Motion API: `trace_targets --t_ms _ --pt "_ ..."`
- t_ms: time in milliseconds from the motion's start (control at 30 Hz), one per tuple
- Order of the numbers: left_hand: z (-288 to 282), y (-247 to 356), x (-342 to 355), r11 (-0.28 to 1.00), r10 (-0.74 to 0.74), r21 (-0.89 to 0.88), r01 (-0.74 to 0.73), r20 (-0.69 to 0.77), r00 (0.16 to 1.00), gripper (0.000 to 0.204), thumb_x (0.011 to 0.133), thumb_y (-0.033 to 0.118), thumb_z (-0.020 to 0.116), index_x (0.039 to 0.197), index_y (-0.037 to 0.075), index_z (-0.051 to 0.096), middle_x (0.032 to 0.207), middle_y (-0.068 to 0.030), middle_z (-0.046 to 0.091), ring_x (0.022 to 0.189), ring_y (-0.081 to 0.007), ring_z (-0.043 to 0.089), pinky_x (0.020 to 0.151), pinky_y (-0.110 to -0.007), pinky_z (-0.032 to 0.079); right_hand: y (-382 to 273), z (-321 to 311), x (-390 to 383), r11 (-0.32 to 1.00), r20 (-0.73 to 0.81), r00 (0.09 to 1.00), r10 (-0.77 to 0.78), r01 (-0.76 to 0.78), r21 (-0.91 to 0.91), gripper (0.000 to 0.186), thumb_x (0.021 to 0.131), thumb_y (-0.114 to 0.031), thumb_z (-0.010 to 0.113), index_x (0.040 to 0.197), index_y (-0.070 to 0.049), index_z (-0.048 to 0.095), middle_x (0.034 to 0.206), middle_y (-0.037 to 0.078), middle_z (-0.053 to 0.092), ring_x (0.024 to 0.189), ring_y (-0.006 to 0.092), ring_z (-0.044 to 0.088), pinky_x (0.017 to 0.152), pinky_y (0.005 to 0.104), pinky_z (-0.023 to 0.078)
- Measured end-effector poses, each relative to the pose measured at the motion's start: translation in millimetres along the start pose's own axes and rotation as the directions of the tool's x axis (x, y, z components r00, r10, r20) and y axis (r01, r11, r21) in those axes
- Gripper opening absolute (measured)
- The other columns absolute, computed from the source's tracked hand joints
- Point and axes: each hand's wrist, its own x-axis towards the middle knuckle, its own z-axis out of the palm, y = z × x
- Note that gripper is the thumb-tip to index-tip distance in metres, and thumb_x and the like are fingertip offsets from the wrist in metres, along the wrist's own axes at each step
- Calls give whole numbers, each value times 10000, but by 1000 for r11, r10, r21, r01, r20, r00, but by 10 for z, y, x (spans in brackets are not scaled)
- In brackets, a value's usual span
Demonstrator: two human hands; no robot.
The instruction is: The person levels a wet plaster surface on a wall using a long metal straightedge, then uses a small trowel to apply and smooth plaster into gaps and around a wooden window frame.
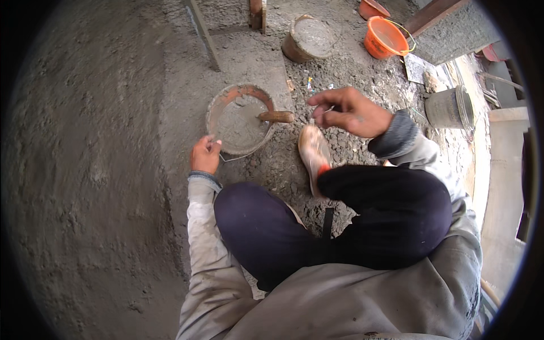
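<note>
A mortar bucket (pixel 213 116) with a crusted rim stands on the ground before me, grey wet mortar inside. My left hand (pixel 205 155) grips its near left rim, fingers bent over the edge. A wooden tool handle (pixel 276 117) juts over the right side of the rim; its working end is sunk in the mortar, so the kind of tool is hidden. Right of that handle, apart from it, my right hand (pixel 354 113) hangs in the air above my shoe (pixel 314 148). Its fingers curl toward the thumb, with a thin pale strip at them, too small to name.
Another mortar-filled bucket (pixel 293 50) stands farther off. An orange bucket (pixel 374 46) with a yellow handle is at the far right, near a grey bucket (pixel 439 110). Wooden posts (pixel 203 35) rise at the back. Smeared mortar (pixel 96 170) covers the left side; rough clods lie around my feet.
</note>
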Motion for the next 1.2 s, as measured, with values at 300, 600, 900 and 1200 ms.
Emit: trace_targets --t_ms 300,600,900,1200 --pt "345 -506 21 966 -6 -256 -26 -124 992 264 811 112 589 1040 -19 605 882 -142 646 804 -194 606 735 -316 474 444 -1329 -137 991 -709 695 119 -42 125 255 852 -132 556 1076 -10 568 878 24 619 676 74 578 656 228 486" --pt "-304 -295 285 972 -12 -233 -33 -188 982 246 847 143 586 1030 -21 608 866 -87 631 783 -144 573 712 -267 457 1238 -2506 442 976 -727 664 176 -211 43 284 814 -130 577 1071 -10 569 825 16 626 608 73 583 580 220 483" --pt "1262 1843 1905 934 151 -357 6 409 900 266 897 125 529 1101 -44 549 1010 -114 605 943 -176 592 804 -269 473 3425 -3015 1137 871 -418 824 382 -472 -135 242 754 -135 611 959 -8 625 754 118 653 620 157 626 634 317 500" --pt "3750 3883 3375 498 -406 -704 506 326 854 701 806 576 480 1280 62 436 1287 -104 452 1215 -220 344 971 -416 255 3511 -3869 890 941 -349 890 295 -334 -57 342 743 -129 602 1058 1 593 785 173 640 710 239 630 683 331 488"
